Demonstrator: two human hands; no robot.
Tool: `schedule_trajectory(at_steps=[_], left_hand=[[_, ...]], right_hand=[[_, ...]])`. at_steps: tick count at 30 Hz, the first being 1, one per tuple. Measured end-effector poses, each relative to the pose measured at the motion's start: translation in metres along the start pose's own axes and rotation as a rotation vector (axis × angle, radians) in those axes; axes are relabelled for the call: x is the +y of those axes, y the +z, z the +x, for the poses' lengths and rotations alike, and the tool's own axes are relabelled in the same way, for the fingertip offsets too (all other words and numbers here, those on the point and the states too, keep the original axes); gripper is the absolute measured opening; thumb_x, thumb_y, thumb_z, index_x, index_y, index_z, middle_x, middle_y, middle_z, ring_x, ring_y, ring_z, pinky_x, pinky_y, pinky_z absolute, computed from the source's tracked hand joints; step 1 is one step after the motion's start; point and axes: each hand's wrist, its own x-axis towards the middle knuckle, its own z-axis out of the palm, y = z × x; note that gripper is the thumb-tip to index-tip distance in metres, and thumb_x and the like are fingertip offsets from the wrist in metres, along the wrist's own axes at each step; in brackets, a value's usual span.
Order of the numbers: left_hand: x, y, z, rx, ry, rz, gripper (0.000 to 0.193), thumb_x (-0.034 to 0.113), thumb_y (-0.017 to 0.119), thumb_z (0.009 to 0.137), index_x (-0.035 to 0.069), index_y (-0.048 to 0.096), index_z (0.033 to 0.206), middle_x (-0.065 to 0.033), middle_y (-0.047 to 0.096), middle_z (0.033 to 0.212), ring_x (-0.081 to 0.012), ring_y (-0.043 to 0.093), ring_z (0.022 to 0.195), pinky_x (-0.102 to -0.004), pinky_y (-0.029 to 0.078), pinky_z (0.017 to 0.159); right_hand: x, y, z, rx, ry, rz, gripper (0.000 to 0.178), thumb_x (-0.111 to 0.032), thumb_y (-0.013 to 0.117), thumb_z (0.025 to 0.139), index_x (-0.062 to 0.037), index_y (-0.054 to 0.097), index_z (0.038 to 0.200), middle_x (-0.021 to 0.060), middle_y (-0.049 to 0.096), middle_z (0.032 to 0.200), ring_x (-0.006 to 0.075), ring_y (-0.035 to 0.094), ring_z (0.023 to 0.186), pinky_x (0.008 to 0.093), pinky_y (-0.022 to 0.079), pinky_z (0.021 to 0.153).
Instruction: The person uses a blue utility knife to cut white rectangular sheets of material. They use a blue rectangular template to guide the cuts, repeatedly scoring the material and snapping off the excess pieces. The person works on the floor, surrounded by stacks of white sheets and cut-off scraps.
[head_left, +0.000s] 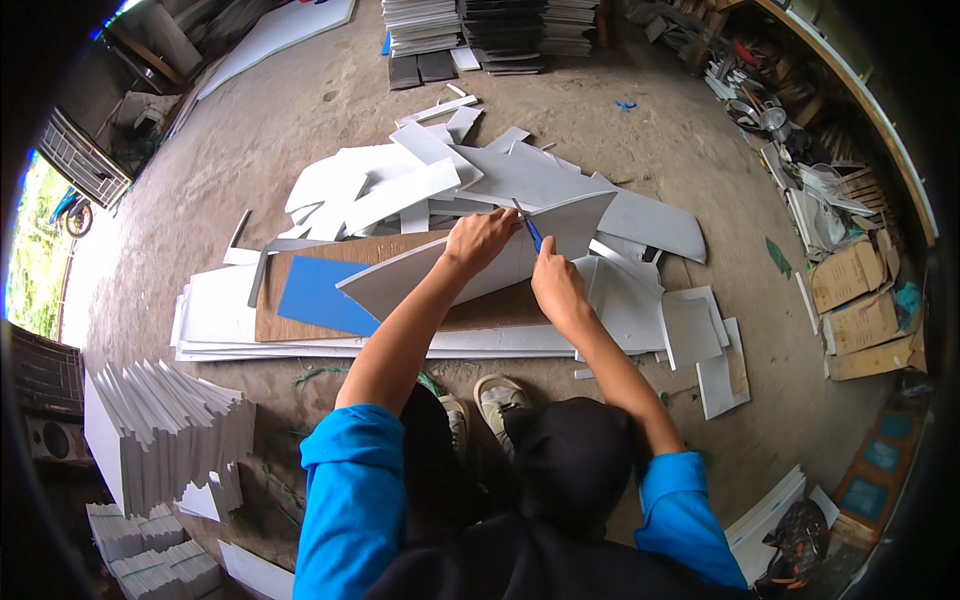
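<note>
Head view: knife at the edge of a tilted sheet, both hands working close together!
Here's the left hand (482,240), fingers clamped on the upper edge of the white sheet (505,267), and just beside it the right hand (560,288), fingers wrapped around a blue knife (534,234) whose tip points up by that same edge. The sheet stands aslant above a brown board (490,316), out in front of the person's shoes (500,398). A blue panel (325,293) lies flat on the board's left part, white sheets (215,312) lie beneath, and a jumbled heap of offcuts (375,195) spreads over the floor (300,115) beyond.
</note>
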Motion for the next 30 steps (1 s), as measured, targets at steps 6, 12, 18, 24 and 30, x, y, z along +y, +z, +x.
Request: schedule_trajectory(at_steps=[6,12,18,24,30], left_hand=[[-0.003,-0.001,-0.003,-0.001,0.012,0.007,0.021,0.024,0.049,0.086,0.007,0.048,0.099,-0.0125,0.06,0.079,-0.0334,0.06,0.064,-0.0417,0.048,0.05],[0.004,-0.002,-0.002,-0.037,0.067,-0.037,0.02,0.024,0.048,0.086,0.007,0.047,0.098,-0.0133,0.06,0.079,-0.0337,0.06,0.065,-0.0424,0.047,0.052],[0.011,-0.008,-0.002,-0.019,-0.086,-0.191,0.029,0.034,0.051,0.085,0.007,0.047,0.097,-0.0127,0.059,0.079,-0.0329,0.06,0.069,-0.0413,0.047,0.055],[0.015,-0.015,0.008,0.045,-0.121,-0.318,0.024,0.032,0.058,0.079,0.008,0.056,0.085,-0.0067,0.06,0.086,-0.0301,0.061,0.07,-0.0378,0.049,0.058],[0.015,-0.008,0.013,0.101,-0.069,-0.264,0.02,0.029,0.057,0.08,0.01,0.056,0.086,-0.0079,0.058,0.082,-0.0302,0.06,0.067,-0.0392,0.048,0.056]], right_hand=[[0.001,-0.01,-0.024,-0.122,0.04,0.061,0.019,-0.005,0.043,0.083,0.0073,0.037,0.096,0.0264,0.058,0.069,0.0377,0.062,0.069,0.0402,0.053,0.056],[0.006,0.001,-0.004,-0.116,0.022,0.095,0.019,-0.003,0.041,0.082,0.009,0.041,0.097,0.0293,0.059,0.074,0.0395,0.062,0.073,0.0415,0.052,0.06],[0.007,0.011,0.0,-0.063,0.011,0.096,0.025,-0.008,0.04,0.083,0.0101,0.041,0.1,0.0313,0.057,0.07,0.0437,0.06,0.072,0.0464,0.05,0.062],[0.005,-0.006,0.005,-0.178,0.02,0.03,0.024,-0.014,0.043,0.082,0.0044,0.045,0.096,0.0266,0.061,0.077,0.0411,0.061,0.076,0.0469,0.05,0.068],[0.004,-0.003,0.017,-0.094,-0.014,0.107,0.024,-0.017,0.044,0.083,0.0033,0.045,0.097,0.024,0.061,0.073,0.0395,0.062,0.07,0.0464,0.05,0.065]])
